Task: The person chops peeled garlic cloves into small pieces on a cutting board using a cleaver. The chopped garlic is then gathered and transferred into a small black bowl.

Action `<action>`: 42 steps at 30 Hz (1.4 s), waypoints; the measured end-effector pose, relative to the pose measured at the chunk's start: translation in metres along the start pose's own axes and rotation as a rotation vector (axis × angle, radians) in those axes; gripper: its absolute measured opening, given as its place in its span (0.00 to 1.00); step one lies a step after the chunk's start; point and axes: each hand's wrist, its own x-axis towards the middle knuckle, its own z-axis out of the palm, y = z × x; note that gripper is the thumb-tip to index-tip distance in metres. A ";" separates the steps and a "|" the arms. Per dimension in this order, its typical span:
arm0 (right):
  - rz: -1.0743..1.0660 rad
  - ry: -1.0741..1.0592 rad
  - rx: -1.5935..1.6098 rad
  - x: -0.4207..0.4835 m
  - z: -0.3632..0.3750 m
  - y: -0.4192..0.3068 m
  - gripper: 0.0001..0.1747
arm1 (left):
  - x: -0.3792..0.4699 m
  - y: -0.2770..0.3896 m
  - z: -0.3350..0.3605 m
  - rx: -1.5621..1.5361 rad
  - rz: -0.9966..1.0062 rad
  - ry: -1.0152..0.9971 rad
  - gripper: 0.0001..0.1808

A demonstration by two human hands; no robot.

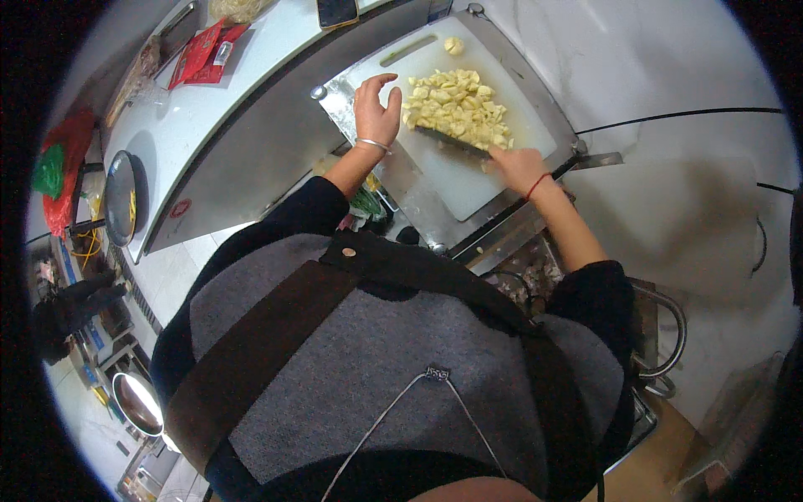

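Note:
A white plastic cutting board point(433, 182) with a slot handle lies on a metal work surface. Pale yellow pieces, which look like chopped garlic point(461, 103), are heaped on it. A rounder whole piece point(453, 45) sits apart near the board's far edge. My right hand point(519, 170) grips the handle of a knife point(452, 140), whose dark blade lies along the near side of the heap. My left hand point(377, 112) is just left of the heap, thumb and fingers apart, holding nothing.
On the white counter point(270, 56) to the left are red packets point(207, 53), a phone point(337, 12) and a dark round plate point(120, 197). A white wall point(633, 56) stands behind the board. A curved metal pipe point(677, 332) is at my right. Another person's dark sleeve point(81, 301) shows far left.

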 end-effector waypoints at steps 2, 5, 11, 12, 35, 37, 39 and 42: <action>-0.081 0.182 -0.031 0.008 -0.007 0.007 0.09 | 0.005 0.004 -0.001 0.001 0.020 0.007 0.12; -0.056 0.176 -0.035 0.021 -0.024 0.015 0.08 | 0.019 0.011 0.002 0.007 0.080 0.023 0.11; -0.034 0.016 -0.085 0.037 -0.056 0.022 0.08 | 0.058 0.028 0.031 0.069 0.275 0.004 0.12; -0.043 0.017 -0.079 0.040 -0.058 0.023 0.08 | 0.063 0.031 0.040 0.113 0.228 -0.092 0.14; -0.075 0.202 0.008 0.017 -0.056 0.007 0.09 | 0.052 -0.014 0.018 0.250 0.114 -0.141 0.13; -0.064 0.116 0.014 0.020 -0.044 0.009 0.08 | 0.042 -0.013 0.016 0.205 0.107 -0.107 0.11; -0.058 0.077 0.010 0.023 -0.033 0.010 0.08 | 0.036 -0.005 0.024 0.127 0.131 -0.079 0.10; -0.058 0.059 -0.024 0.032 -0.027 0.010 0.08 | 0.032 0.013 0.043 0.213 0.110 -0.223 0.13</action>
